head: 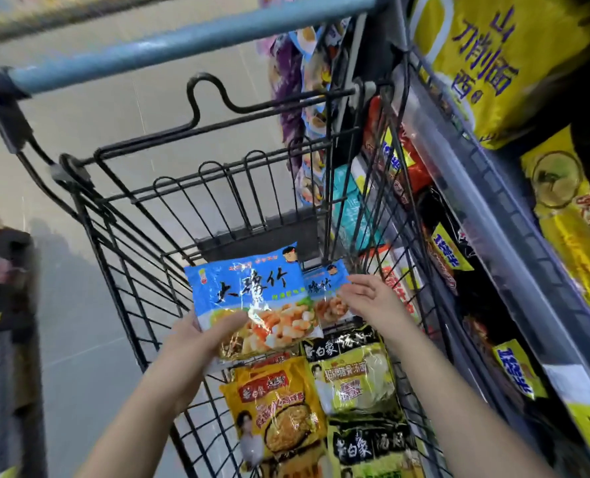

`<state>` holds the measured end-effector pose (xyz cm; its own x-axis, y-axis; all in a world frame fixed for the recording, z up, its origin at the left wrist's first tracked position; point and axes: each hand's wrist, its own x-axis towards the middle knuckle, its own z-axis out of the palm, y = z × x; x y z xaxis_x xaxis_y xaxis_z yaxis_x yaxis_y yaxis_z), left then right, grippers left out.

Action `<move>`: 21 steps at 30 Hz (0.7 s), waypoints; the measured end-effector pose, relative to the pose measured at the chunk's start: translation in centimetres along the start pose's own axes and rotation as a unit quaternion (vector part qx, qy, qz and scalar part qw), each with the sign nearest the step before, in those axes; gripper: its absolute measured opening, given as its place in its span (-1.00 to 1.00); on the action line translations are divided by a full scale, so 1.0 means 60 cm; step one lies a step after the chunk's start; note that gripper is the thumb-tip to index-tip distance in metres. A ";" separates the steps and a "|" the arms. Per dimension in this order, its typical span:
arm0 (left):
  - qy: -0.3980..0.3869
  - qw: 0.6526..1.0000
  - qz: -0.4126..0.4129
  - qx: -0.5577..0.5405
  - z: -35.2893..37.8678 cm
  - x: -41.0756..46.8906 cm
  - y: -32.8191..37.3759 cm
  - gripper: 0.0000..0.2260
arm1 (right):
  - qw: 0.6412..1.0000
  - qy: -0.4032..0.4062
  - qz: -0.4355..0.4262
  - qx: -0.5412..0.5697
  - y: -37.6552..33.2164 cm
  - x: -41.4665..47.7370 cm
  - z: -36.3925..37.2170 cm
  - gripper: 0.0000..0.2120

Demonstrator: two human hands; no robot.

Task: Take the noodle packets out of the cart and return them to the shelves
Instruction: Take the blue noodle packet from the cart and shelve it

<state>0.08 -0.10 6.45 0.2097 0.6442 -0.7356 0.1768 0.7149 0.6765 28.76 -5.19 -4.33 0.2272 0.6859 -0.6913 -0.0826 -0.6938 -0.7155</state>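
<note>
The left hand (pixel 197 343) grips a blue packet (pixel 252 298) by its lower left corner. The thumb lies across the printed front, and the fingers are curled behind it, out of sight. This packet is held up above the load of the cart (pixel 141 270), just ahead of those fingers.

The right hand (pixel 369 298) holds nothing, and its fingers are straight and a little spread. Their tips are at the right edge of a second blue packet (pixel 324 291), which lies just left of them (I cannot tell whether they touch it). Nearer to the person than both hands, a yellow packet (pixel 276 405) and a pale green packet (pixel 355 377) lie in the cart. The shelves (pixel 486 215) stand close on the right of the right fingers.

The packets look light. Their film is thin and glossy, so I think it crinkles and can slip. The noodle block inside is probably brittle, and a hard squeeze in the middle may break it. I judge it better to take the second packet at a side edge, thumb on the front and fingers under it.
</note>
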 end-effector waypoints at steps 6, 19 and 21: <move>0.018 0.998 0.056 -0.004 -0.042 -0.047 0.026 -0.19 | 0.995 0.018 0.056 -0.079 0.042 0.099 0.021 -0.29; 0.087 0.990 0.086 -0.063 -0.052 -0.062 0.009 -0.74 | 0.955 0.077 0.111 -0.264 0.102 0.198 0.060 -0.24; 0.095 0.990 0.090 -0.057 -0.043 -0.068 0.015 -0.74 | 0.945 0.080 0.122 -0.291 0.102 0.201 0.068 -0.20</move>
<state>-3.11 -1.40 9.94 0.0412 0.7958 -0.6042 0.0403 0.6029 0.7968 27.02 -0.28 -17.43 0.4181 0.4803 -0.7710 0.3864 -0.8622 -0.3275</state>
